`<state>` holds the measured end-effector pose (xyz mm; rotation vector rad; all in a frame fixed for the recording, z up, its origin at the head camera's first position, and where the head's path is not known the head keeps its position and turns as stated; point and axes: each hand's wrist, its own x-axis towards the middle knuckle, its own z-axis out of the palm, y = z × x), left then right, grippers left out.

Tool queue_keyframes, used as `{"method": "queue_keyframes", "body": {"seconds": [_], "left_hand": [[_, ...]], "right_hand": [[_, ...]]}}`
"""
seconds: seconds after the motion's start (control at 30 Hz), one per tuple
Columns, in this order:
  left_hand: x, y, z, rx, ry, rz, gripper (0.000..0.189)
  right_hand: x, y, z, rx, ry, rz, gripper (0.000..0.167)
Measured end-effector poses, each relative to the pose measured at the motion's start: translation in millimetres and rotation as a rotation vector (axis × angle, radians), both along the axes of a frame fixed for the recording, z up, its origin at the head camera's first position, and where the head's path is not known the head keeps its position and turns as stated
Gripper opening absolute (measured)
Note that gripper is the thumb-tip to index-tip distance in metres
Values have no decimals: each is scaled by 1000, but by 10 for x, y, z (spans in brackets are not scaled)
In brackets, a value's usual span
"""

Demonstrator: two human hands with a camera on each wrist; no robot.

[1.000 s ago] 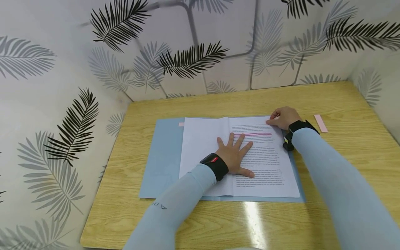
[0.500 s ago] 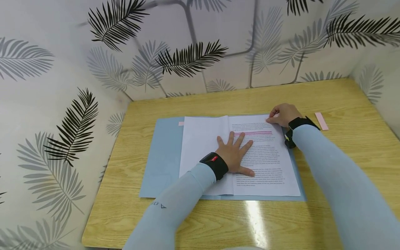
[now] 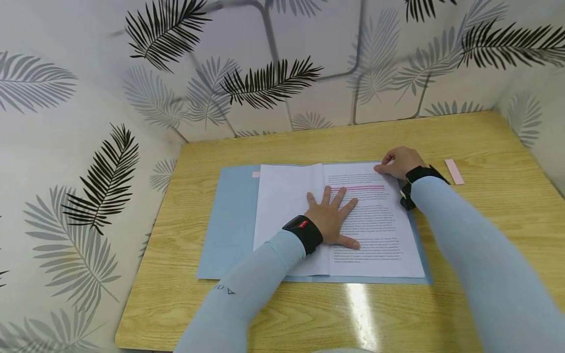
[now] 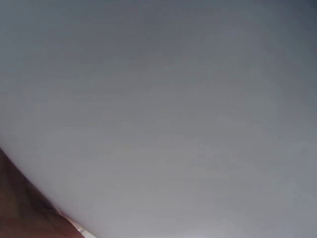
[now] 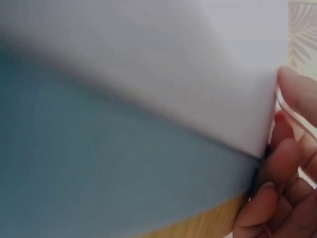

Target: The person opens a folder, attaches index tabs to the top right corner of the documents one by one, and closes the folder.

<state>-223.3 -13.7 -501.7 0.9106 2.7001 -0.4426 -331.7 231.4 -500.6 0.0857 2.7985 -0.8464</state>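
- A printed page (image 3: 371, 225) lies face up on a blue folder (image 3: 227, 220), which is spread flat on a wooden table (image 3: 163, 274).
- The left hand (image 3: 328, 220) rests flat on the page, fingers spread apart, gripping nothing.
- The right hand (image 3: 403, 162) pinches at the page's top right corner, a thin pale strip (image 5: 290, 111) between thumb and fingers.
- A pink strip (image 3: 454, 171) lies to the right; a pink tab (image 3: 256, 174) shows beside the left sheet.
- The step looks like tabbing the corner; next seems to call for pressing it firmly, paper steady.
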Motion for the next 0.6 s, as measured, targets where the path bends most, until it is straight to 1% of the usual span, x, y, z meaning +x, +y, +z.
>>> {"method": "queue_keyframes", "body": {"seconds": [0.07, 0.13, 0.33, 0.43, 0.5, 0.6], "left_hand": [[5, -7, 7, 3, 0, 0, 122], [7, -8, 14, 6, 0, 0, 122], [-6, 3, 10, 11, 0, 1, 121], [-10, 2, -7, 12, -5, 4, 121], [-7, 2, -15, 14, -12, 6, 121], [-11, 5, -18, 8, -12, 5, 122]], "right_hand": [[-4, -18, 1, 5, -8, -14, 36], [-19, -18, 1, 16, -13, -9, 37], [-70, 10, 30, 29, -47, 78, 38], [-88, 26, 23, 31, -75, 97, 41], [-88, 43, 9, 42, -85, 94, 45], [-84, 96, -9, 55, -89, 68, 49]]}}
